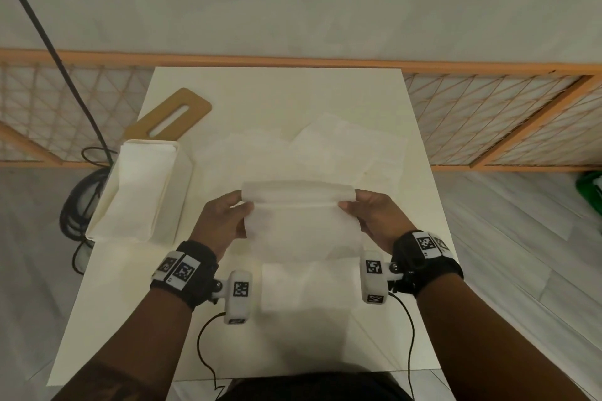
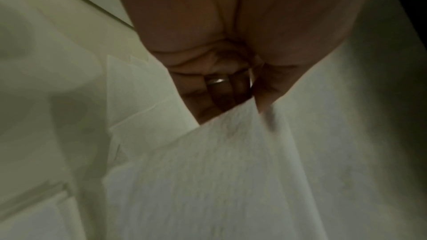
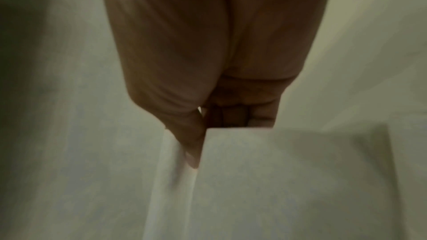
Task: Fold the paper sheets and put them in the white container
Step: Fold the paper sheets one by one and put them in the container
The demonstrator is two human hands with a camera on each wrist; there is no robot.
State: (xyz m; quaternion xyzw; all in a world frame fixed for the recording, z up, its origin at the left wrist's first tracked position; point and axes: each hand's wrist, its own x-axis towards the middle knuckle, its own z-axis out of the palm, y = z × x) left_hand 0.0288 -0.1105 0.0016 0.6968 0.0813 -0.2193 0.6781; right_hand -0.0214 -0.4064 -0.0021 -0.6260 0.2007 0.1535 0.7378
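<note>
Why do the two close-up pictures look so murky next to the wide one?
Head view: dim but fairly sharp, the paper sheet washed pale against the table. Left wrist view: motion blur smears the sheet below the left hand. Right wrist view: soft and dark-cornered around the right hand.

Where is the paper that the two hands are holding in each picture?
Head: the paper sheet is in the middle, held up between the left hand and the right hand.
Left wrist: it fills the lower middle, below the thumb.
Right wrist: lower middle and right.
Shared landmark: the pale table.
</note>
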